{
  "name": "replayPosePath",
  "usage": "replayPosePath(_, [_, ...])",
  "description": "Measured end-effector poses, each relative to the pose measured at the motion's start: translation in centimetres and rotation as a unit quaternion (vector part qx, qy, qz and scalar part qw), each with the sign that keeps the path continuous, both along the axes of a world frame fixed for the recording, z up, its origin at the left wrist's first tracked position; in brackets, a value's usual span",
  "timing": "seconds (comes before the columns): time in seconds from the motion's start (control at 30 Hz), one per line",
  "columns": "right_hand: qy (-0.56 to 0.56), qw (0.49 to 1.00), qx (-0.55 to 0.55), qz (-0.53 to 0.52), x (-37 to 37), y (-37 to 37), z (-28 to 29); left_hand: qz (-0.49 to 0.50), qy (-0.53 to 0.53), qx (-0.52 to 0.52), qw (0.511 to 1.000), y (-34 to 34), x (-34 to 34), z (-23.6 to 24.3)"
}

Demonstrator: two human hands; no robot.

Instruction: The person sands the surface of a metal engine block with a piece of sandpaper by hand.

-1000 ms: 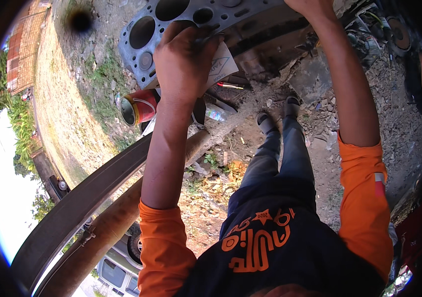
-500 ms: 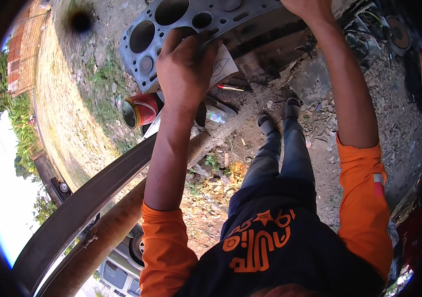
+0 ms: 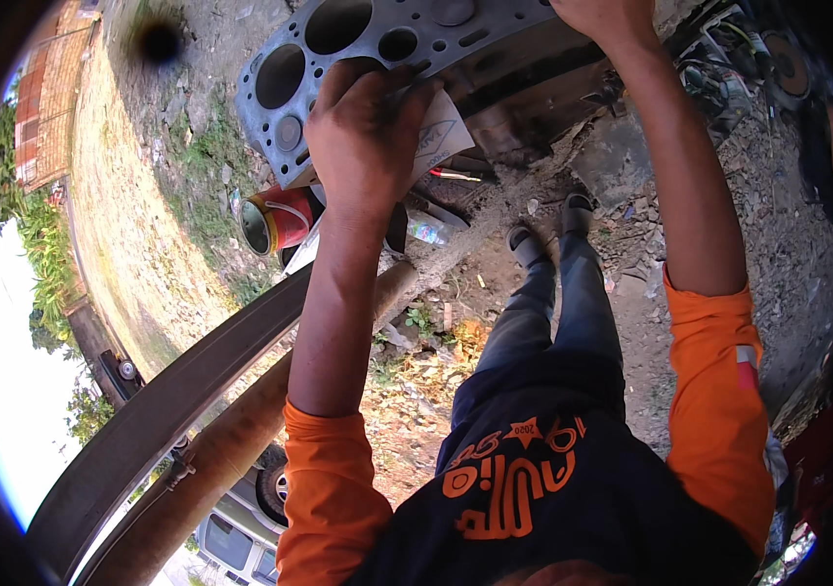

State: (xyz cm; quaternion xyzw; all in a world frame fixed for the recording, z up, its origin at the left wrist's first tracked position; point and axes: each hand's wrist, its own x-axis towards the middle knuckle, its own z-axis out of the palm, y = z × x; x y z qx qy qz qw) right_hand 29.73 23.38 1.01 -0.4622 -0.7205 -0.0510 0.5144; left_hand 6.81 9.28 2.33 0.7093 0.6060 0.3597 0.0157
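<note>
A grey metal engine block, with large round bores and smaller holes, spans the top of the view. My left hand rests on its face near the left-hand bores, fingers curled down around a white paper sheet, whose printed corner sticks out to the right. My right hand is at the block's upper right, cut off by the frame's edge, its fingers out of sight. Below the block are a red-and-yellow bucket, a red-handled tool and a plastic bottle.
A dark metal beam and rusty pipe run diagonally at lower left; vehicles stand beyond. Machine parts lie at upper right. My sandalled feet are on rubble ground beside a concrete slab.
Since a second ago my left hand has slid slightly downward on the block with the paper. My right hand has shifted slightly left.
</note>
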Motion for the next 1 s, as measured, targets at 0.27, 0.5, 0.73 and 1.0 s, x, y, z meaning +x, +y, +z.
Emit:
replayPosePath(0.27, [0.003, 1.0, -0.024, 0.013, 0.2, -0.3, 0.3, -0.007, 0.023, -0.038, 0.999, 0.4, 0.2, 1.0])
replayPosePath(0.5, [0.008, 1.0, 0.01, -0.006, -0.3, -0.2, -0.1, 0.057, -0.013, -0.026, 0.998, 0.0, 1.0, 0.4])
replayPosePath(0.73, [-0.005, 1.0, -0.007, 0.013, 0.1, -0.4, 0.3, 0.006, 0.013, -0.009, 1.0, 0.0, 0.3, 0.3])
replayPosePath(1.0, [0.009, 1.0, -0.016, 0.006, 0.0, -0.3, 0.1, 0.031, 0.028, -0.018, 0.999, 0.1, 0.6, 0.2])
